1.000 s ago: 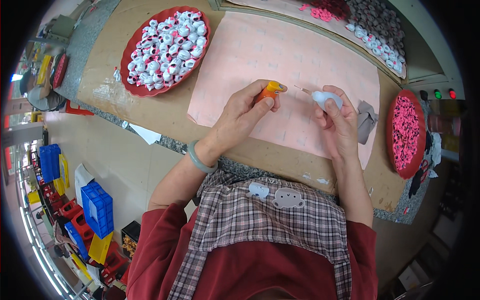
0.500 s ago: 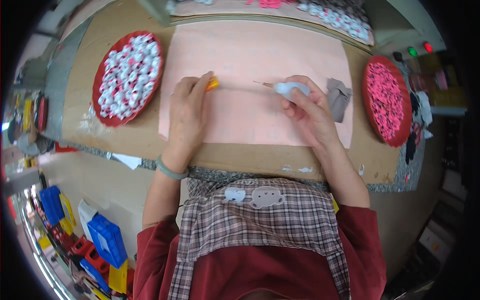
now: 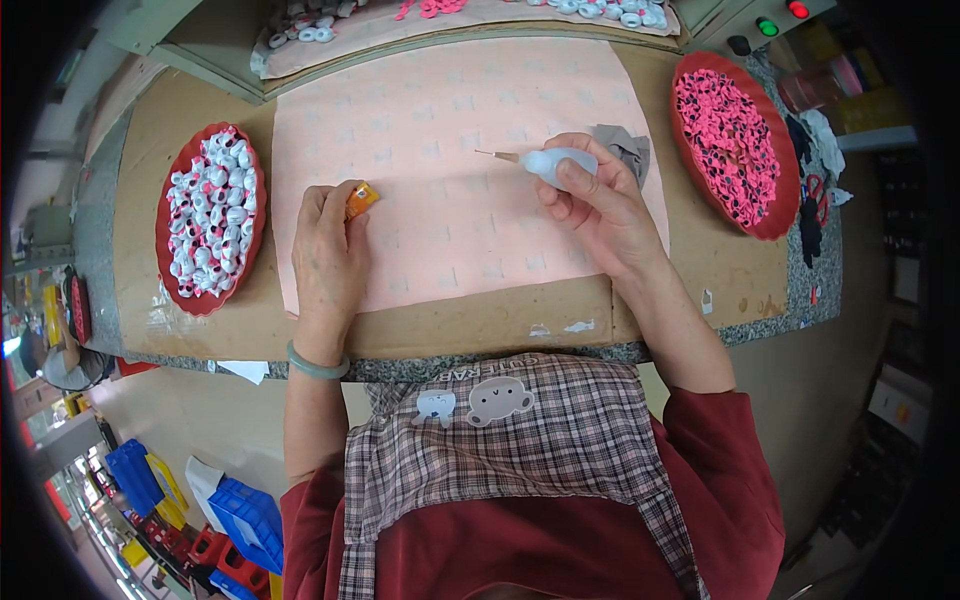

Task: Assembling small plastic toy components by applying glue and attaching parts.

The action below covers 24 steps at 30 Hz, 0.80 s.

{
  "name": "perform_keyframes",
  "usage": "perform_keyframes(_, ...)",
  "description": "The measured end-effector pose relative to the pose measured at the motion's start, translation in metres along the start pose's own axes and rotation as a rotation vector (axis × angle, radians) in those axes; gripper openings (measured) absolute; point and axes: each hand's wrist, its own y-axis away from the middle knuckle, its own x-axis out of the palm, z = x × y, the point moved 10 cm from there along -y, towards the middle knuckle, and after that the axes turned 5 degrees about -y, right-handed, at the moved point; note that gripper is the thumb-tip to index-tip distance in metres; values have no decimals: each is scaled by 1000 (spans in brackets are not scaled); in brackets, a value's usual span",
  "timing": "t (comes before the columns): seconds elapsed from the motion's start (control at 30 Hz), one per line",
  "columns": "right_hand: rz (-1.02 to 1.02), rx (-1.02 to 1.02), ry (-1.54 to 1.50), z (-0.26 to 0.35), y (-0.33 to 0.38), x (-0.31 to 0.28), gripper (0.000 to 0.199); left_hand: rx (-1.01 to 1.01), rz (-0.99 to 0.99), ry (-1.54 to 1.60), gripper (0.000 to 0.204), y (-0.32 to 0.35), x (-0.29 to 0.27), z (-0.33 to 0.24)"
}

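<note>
My left hand (image 3: 330,250) rests over the left part of a pale pink sheet, its fingers closed on a small orange-and-yellow piece (image 3: 362,199). Most of that piece is hidden behind the fingers, so its kind is unclear. Held above the sheet in my right hand (image 3: 605,205) is a small translucent squeeze bottle (image 3: 563,167), pinched between thumb and fingers. Its thin needle tip points left, toward the orange piece but apart from it. Just beyond my right hand lies a folded grey cloth (image 3: 625,152).
At left stands a red scalloped tray (image 3: 262,215) of white-and-pink pieces; at right another red tray (image 3: 788,200) holds small pink-and-black pieces. A shelf (image 3: 460,42) with more pieces runs along the back. Red-handled scissors (image 3: 818,190) lie beyond the right tray.
The whole view has shifted, with the table sliding left. My hands are somewhat farther apart, so the gap between needle tip and orange piece has widened. Both grips are kept.
</note>
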Motion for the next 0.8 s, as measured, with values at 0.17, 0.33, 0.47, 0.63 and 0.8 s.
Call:
perform_keyframes(0.17,8,-41,-32,9,1,-7,28,37,14,-97,31,-4,0,-3)
perform_keyframes(0.33,-48,-141,-39,38,9,-29,29,195,-58,-76,31,-12,-2,-35)
perform_keyframes(0.47,-129,-269,-106,64,15,-47,30,317,-10,24,32,-20,11,-83)
perform_keyframes(0.63,-120,-313,-134,71,16,-57,34,296,-28,-55,30,-36,21,-86)
perform_keyframes(0.8,-96,-306,-133,67,14,-56,35,335,4,-26,29,-38,28,-97)
